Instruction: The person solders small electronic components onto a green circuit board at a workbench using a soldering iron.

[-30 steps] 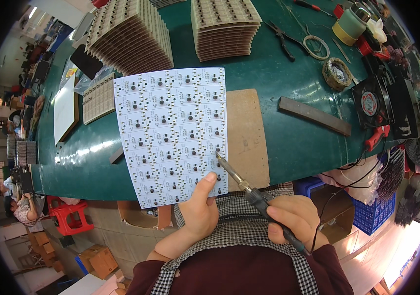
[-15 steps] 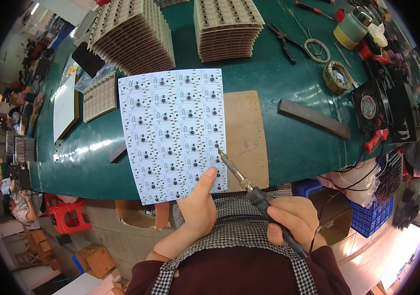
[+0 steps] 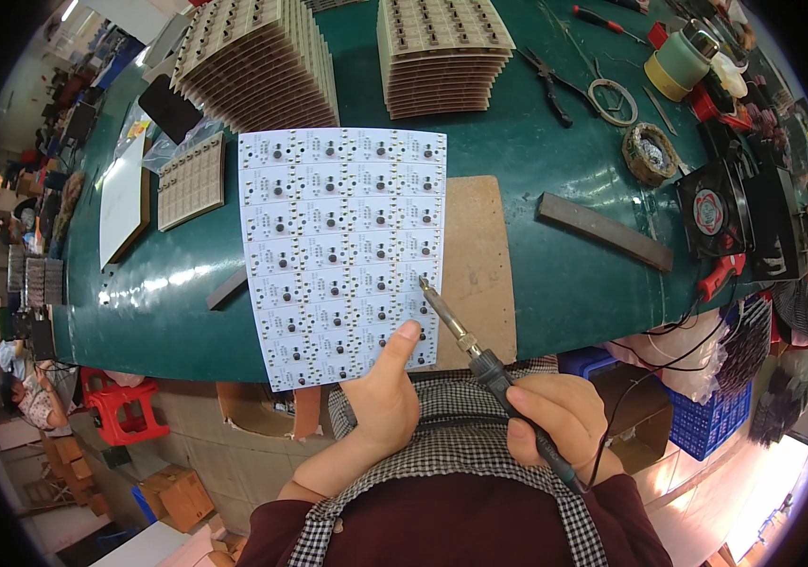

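Left hand (image 3: 385,406) fingers pinch the white board (image 3: 356,203) near its lower right, thumb on top; right hand (image 3: 563,416) fingers wrap the iron (image 3: 496,376), tip at the right column — contact can't tell. Best: board steady, tip light and brief, thumb clear of likely hot metal. Board's held up over the glossy green counter (image 3: 579,307), partly covering the brown mat (image 3: 481,283) — 2 tall stacks (image 3: 446,80) (image 3: 304,80) beyond, workshop floor left with 1 red stool (image 3: 123,416).

White, black-dotted circuit board (image 3: 356,236), green tabletop (image 3: 579,298), black-and-white checked apron (image 3: 456,442), maroon shirt (image 3: 460,524)
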The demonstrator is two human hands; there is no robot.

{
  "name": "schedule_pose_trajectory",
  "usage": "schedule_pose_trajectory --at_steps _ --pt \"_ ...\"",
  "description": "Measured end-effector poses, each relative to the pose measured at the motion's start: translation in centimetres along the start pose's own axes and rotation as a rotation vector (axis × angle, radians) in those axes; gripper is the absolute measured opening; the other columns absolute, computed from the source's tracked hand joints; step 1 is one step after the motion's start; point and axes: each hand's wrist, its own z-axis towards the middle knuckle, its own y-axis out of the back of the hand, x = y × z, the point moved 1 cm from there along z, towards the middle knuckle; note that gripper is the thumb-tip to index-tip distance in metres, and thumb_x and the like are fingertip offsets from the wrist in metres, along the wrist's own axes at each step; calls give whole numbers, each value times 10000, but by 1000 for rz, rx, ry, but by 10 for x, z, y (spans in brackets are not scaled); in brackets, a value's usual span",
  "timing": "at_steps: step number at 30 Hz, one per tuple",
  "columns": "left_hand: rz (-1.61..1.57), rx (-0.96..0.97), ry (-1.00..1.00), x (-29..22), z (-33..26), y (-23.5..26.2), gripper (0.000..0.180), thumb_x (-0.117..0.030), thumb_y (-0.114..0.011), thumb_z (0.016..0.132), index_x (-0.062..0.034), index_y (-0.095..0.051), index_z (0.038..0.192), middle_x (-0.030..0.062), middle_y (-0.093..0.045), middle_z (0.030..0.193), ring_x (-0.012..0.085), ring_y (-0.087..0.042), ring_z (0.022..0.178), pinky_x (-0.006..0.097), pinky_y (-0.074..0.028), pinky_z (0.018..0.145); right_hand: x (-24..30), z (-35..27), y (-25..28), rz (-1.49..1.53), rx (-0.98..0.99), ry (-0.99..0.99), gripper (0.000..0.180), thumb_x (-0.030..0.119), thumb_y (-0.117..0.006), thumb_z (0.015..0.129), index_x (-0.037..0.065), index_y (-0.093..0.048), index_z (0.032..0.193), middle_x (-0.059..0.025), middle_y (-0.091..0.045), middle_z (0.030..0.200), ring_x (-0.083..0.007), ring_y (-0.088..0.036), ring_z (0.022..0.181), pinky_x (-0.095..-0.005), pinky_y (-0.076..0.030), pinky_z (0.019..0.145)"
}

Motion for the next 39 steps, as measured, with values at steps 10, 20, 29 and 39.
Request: schedule_pose_trajectory --at_steps 10,20,29,39 --pt "69 29 -113 5 -1 0 482 64 -605 757 8 -418 1198 94 -507 1135 181 -484 1020 306 -368 908 -1 -1 1 4 16 -1 339 31 -674 656 -17 -602 984 -113 -622 795 -217 -624 611 -282 -530 532" --pt "-8 -40 -117 4 -1 1 450 76 -600 746 12 -454 1167 97 -533 1097 179 -507 984 303 -384 892 3 2 4 14 51 4 333 45 -690 674 -7 -599 990 -117 -612 796 -219 -618 608 -286 -525 519" --pt "-832 605 678 -17 24 22 328 -97 -509 819 -97 -527 1147 -64 -534 1097 71 -268 465 222 -190 406 -12 -32 10 -23 -252 34 467 410 -584 839 29 -494 1093 -135 -587 860 -241 -592 691 -322 -489 605" --pt "-1330 634 800 -19 21 18 305 -54 -561 816 -124 -566 1113 -11 -433 989 72 -260 423 218 -171 376 -11 -19 18 -167 -166 -10 382 356 -446 924 19 -451 1103 -135 -582 762 -177 -563 586 -262 -445 494"
